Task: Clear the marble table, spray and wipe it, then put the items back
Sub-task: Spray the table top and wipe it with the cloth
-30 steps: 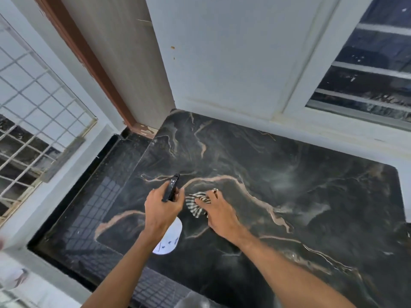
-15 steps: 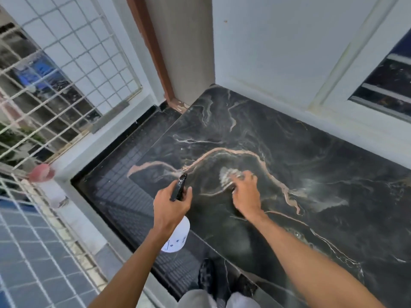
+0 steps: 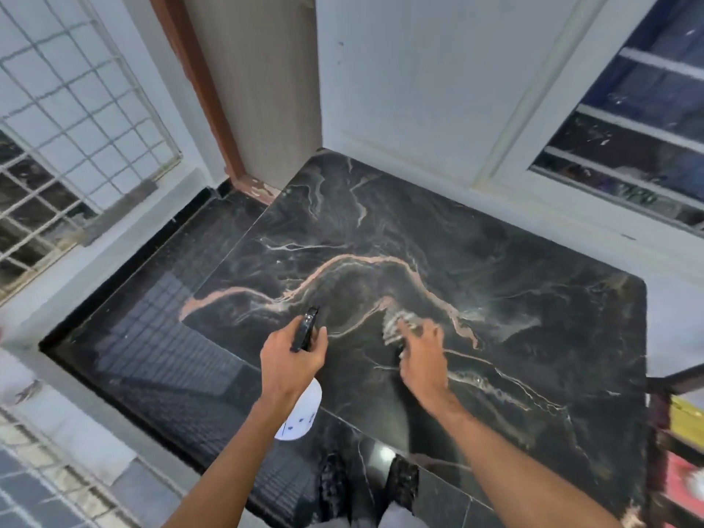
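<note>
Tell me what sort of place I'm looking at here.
Probably a home balcony or entry corner: a dark marble table against a white wall, a barred window and a metal grille at left.

Nothing can be read: the white spray bottle (image 3: 300,418) carries only small dark marks, too tiny to read.

Wall (image 3: 419,89) and window (image 3: 628,146) behind marble table (image 3: 533,318)
</note>
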